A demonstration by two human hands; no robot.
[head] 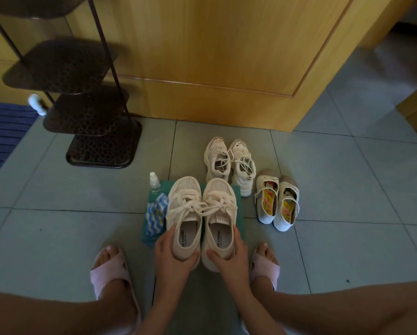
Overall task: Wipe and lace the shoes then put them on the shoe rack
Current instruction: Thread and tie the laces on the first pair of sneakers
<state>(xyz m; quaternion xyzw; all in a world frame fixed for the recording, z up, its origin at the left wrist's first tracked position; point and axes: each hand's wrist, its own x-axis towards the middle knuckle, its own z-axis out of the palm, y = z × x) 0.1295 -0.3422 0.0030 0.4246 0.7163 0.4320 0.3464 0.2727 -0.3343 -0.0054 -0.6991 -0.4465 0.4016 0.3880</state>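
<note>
Two cream mesh sneakers with tied laces stand side by side on a green mat (237, 191) in front of me. My left hand (170, 255) grips the heel of the left sneaker (184, 209). My right hand (229, 257) grips the heel of the right sneaker (220, 209). A blue-and-white striped cloth (155, 215) lies on the mat to the left of the sneakers. A small clear spray bottle (154, 182) stands at the mat's far left corner. The dark metal shoe rack (86, 97) with several shelves stands at the far left.
A second pair of cream sneakers (229, 163) with loose laces sits beyond the mat. A pair of white strap shoes (276, 201) with colourful insoles lies to the right. My feet in pink slippers (110, 269) flank the mat. A wooden door (214, 56) is behind, a blue rug (1, 136) at left.
</note>
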